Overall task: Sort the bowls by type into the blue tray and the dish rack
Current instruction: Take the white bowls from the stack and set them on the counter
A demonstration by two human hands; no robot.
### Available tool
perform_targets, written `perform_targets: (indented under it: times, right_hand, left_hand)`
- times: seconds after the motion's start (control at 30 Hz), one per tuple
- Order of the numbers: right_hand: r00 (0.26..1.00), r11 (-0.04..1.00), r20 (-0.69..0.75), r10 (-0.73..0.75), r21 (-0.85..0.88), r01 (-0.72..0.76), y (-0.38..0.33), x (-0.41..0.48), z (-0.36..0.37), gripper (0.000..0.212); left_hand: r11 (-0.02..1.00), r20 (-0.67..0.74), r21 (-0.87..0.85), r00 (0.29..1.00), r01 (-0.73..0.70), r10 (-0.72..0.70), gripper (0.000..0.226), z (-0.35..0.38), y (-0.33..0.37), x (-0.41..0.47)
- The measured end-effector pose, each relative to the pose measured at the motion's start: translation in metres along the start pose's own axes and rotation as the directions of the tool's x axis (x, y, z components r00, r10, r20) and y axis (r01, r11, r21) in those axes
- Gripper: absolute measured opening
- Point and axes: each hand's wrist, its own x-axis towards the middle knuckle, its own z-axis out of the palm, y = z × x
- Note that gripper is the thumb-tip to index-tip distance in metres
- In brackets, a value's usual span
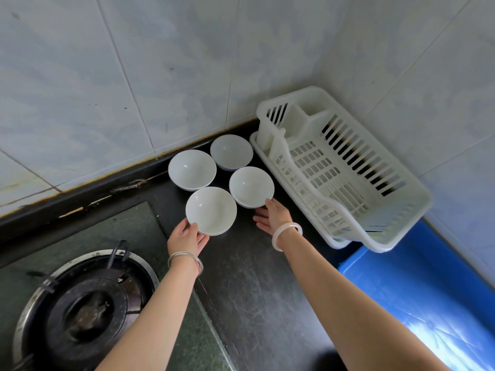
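Several white bowls stand upright on the dark counter. My left hand (187,238) grips the near-left rim of the nearest bowl (211,210), thumb on the rim. My right hand (272,216) lies palm up under the near edge of the bowl (251,186) to its right, fingertips touching its rim. Two more bowls, one at the left (191,169) and one at the back (231,151), stand by the wall. The white slatted dish rack (345,167) sits empty on the right. The blue tray (417,290) lies in front of the rack, also empty.
A gas burner (83,309) with a black pan support is set in the hob at the lower left. Tiled walls meet in a corner behind the bowls and rack. Bare dark counter (257,290) runs between my arms.
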Motion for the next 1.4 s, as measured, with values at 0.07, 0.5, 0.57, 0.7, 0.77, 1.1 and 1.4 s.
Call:
perform_targets:
  times: [0.07, 0.5, 0.57, 0.7, 0.77, 1.1, 1.4]
  right_hand:
    - [1.0, 0.999, 0.024, -0.004, -0.039, 0.005, -0.001, -0.004, -0.004, 0.044]
    - [0.949, 0.863, 0.023, -0.314, -0.411, 0.295, 0.055, -0.109, -0.123, 0.026]
    - [0.929, 0.816, -0.046, -0.367, -0.494, 0.298, 0.076, -0.131, -0.156, 0.022]
    - [0.892, 0.707, -0.231, -0.389, -0.696, 0.128, 0.122, -0.17, -0.22, 0.021]
    - [0.867, 0.645, -0.271, -0.419, -0.761, 0.074, 0.143, -0.186, -0.246, 0.019]
    - [0.886, 0.582, -0.389, -0.251, -0.793, -0.183, 0.198, -0.211, -0.304, 0.027]
    - [0.857, 0.586, -0.432, -0.28, -0.785, -0.204, 0.199, -0.205, -0.301, 0.025]
  left_hand:
    - [0.999, 0.028, 0.038, 1.0, -0.012, 0.011, 0.039, 0.001, 0.0, -0.003]
    - [0.883, 0.31, 0.458, 0.949, -0.102, -0.051, 0.04, -0.007, -0.066, -0.084]
    - [0.803, 0.411, 0.567, 0.908, -0.182, -0.084, 0.038, -0.003, -0.089, -0.106]
    - [0.562, 0.591, 0.711, 0.793, -0.422, -0.152, 0.033, 0.007, -0.135, -0.151]
    - [0.453, 0.652, 0.719, 0.737, -0.527, -0.177, 0.033, 0.01, -0.156, -0.173]
    - [0.299, 0.69, 0.724, 0.66, -0.622, -0.299, 0.047, 0.007, -0.218, -0.231]
    - [0.361, 0.675, 0.734, 0.672, -0.575, -0.305, 0.054, 0.001, -0.225, -0.231]
